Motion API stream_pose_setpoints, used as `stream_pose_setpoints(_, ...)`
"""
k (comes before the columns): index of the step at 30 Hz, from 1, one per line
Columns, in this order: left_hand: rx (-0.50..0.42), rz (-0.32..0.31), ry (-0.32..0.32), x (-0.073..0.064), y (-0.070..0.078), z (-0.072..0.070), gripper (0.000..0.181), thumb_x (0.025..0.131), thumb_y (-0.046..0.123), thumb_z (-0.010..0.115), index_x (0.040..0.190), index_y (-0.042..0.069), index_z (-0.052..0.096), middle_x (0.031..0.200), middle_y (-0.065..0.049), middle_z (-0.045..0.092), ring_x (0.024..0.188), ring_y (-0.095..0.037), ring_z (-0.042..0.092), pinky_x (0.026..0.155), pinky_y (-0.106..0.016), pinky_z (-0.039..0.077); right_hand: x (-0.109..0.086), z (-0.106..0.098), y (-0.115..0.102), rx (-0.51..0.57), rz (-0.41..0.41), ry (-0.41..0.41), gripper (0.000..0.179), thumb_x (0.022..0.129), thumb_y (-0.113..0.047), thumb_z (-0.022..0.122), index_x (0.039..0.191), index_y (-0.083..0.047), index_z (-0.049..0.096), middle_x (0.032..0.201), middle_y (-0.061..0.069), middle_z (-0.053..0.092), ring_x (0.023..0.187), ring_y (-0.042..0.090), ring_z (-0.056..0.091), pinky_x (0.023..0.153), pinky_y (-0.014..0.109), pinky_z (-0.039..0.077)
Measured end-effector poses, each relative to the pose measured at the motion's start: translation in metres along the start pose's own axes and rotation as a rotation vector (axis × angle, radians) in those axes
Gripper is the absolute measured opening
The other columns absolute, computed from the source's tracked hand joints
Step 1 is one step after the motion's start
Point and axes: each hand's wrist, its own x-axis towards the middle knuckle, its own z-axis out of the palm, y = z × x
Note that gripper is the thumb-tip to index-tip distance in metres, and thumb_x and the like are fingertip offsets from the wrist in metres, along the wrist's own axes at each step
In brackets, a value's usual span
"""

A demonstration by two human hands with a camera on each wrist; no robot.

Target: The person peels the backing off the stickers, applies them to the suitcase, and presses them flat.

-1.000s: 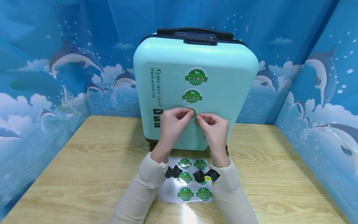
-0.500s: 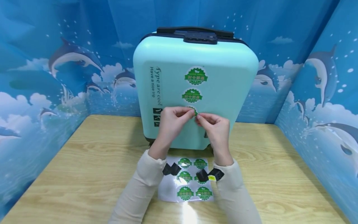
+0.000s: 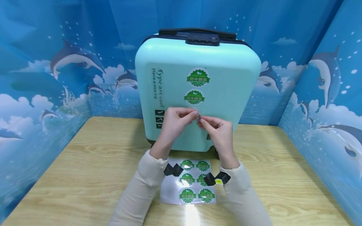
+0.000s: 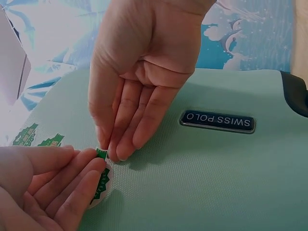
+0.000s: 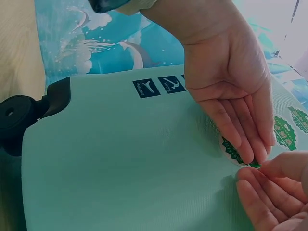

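A mint-green suitcase (image 3: 226,81) stands upright, with two round green stickers (image 3: 198,78) in a column on its front. Below them, a third round green sticker (image 4: 102,185) lies against the shell, its edge raised between the fingertips. My left hand (image 3: 176,125) pinches this edge between thumb and fingers. Close beside it, my right hand (image 3: 222,133) also pinches the edge, fingertips almost touching the left ones. The hands hide most of this sticker in the head view; part of its green print shows in the right wrist view, under the left fingers.
A sheet of several green stickers (image 3: 188,195) lies on the wooden table (image 3: 93,175) below the forearms. The suitcase has a SWISS POLO plate (image 4: 219,121) and a black wheel (image 5: 19,120). A dolphin-printed blue curtain (image 3: 107,28) surrounds the table.
The right hand and forearm have shifted slightly right and down. The left fingers have moved slightly right, covering more of the third sticker. The suitcase stays in place.
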Motion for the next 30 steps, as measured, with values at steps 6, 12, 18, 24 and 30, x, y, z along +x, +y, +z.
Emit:
stream_pose_setpoints(6,0.023,0.01,-0.004,0.001,-0.001,0.004,0.017,0.087,0.014,0.069,0.094,0.0,0.074,0.09,-0.012,0.072,0.079,-0.015,0.067,0.071,-0.028,0.058,-0.002,-0.007,0.001,-0.028,0.026,-0.046,0.022,0.086,-0.012,0.069,0.1,0.005,0.07,0.093,0.021,0.07,0.08,0.014,0.07,0.074,0.03,0.057)
stream_pose_setpoints(12,0.118,0.003,-0.016,-0.001,-0.006,0.005,0.016,0.086,0.019,0.07,0.093,0.005,0.075,0.088,-0.005,0.073,0.076,-0.014,0.066,0.068,-0.026,0.055,-0.005,-0.016,0.002,-0.151,0.0,-0.07,0.023,0.086,-0.016,0.07,0.102,0.0,0.071,0.096,0.019,0.07,0.079,0.006,0.068,0.064,0.02,0.055)
stream_pose_setpoints(18,0.1,0.071,-0.033,-0.004,-0.016,-0.003,0.017,0.087,0.018,0.069,0.094,0.004,0.074,0.088,-0.007,0.073,0.078,-0.015,0.067,0.069,-0.028,0.057,-0.01,-0.032,0.003,-0.259,-0.033,-0.064,0.024,0.086,-0.018,0.07,0.104,-0.003,0.071,0.099,0.015,0.071,0.08,0.0,0.066,0.068,0.016,0.054)
stream_pose_setpoints(24,0.08,0.081,-0.019,-0.014,-0.028,-0.029,0.016,0.086,0.014,0.069,0.095,0.001,0.073,0.089,-0.012,0.073,0.079,-0.016,0.069,0.07,-0.03,0.058,-0.018,-0.057,0.007,-0.348,-0.068,-0.077,0.022,0.087,-0.013,0.068,0.107,-0.003,0.07,0.099,0.016,0.071,0.081,-0.003,0.065,0.069,0.014,0.053)
stream_pose_setpoints(30,0.138,0.067,0.039,-0.031,-0.04,-0.065,0.019,0.086,0.017,0.07,0.097,0.001,0.072,0.092,-0.012,0.072,0.08,-0.014,0.069,0.07,-0.027,0.057,-0.026,-0.088,0.023,-0.46,-0.112,-0.149,0.022,0.088,-0.01,0.066,0.109,-0.002,0.069,0.102,0.014,0.07,0.086,0.001,0.065,0.073,0.012,0.052)
